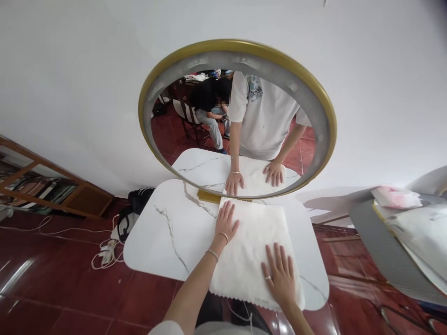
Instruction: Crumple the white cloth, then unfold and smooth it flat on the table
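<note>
A white folded cloth with a scalloped edge lies spread on a white marble-patterned table. Its near edge reaches the table's front edge. My left hand rests flat on the cloth's far left corner, fingers stretched forward, with two bracelets at the wrist. On the near right part of the cloth my right hand lies palm down with fingers spread and a ring on one finger. Neither hand grips anything.
An oval gold-rimmed mirror stands at the table's back, reflecting both hands and a seated person. A bookcase, black bag and cables are at left. At right, a grey table carries plastic packs.
</note>
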Demonstrator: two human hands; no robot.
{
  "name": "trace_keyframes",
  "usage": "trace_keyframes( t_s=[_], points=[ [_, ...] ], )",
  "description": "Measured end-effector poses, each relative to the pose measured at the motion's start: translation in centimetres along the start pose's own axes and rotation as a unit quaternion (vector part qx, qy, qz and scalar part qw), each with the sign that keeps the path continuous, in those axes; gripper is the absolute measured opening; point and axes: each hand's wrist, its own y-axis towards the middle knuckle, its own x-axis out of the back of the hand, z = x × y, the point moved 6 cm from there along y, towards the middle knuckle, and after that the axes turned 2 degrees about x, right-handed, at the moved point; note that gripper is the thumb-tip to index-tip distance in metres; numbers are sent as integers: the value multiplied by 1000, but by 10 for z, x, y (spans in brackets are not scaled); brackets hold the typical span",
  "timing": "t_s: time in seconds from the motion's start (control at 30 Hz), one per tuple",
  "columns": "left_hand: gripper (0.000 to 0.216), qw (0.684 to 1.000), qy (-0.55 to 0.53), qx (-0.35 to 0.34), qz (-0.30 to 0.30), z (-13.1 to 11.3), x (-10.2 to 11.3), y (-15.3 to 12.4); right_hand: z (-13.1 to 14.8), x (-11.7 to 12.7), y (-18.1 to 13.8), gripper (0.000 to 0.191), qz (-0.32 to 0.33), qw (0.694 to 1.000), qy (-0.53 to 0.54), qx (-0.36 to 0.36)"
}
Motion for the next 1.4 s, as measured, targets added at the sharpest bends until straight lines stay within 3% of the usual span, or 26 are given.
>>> trace_keyframes(
  t_s=[0.2,0.3,0.4,0.5,0.6,0.67,0.73,0.9,1.13,1.27,1.4],
  points=[
    [63,998,33,49,0,111,34,-20,94,-20,35,67,19,999,17,31],
    [62,997,52,59,-1,146,47,-27,127,-27,47,67,15,999,31,37],
    [55,999,50,4,16,132,42,-24,137,-29,48,66,10,999,31,21],
    [56,995,29,-84,47,73,21,-16,132,-29,41,64,11,1000,19,-1],
    [55,991,1,-125,54,11,2,-10,123,-28,32,64,8,1000,0,-28],
    [58,991,-15,-123,48,-13,-2,-8,118,-26,28,65,3,999,-13,-48],
    [60,991,-27,-120,46,-20,-2,-8,116,-25,27,65,2,998,-24,-58],
    [60,990,-33,-127,55,10,8,-9,135,-30,33,64,22,999,-24,-26],
    [57,987,-16,-147,70,78,27,-15,208,-43,52,65,17,999,1,-32],
    [57,990,-3,-125,66,116,40,-22,244,-51,61,64,15,1000,19,-13],
    [55,992,-9,-97,81,134,46,-27,257,-55,64,60,2,1000,28,0]
  ],
)
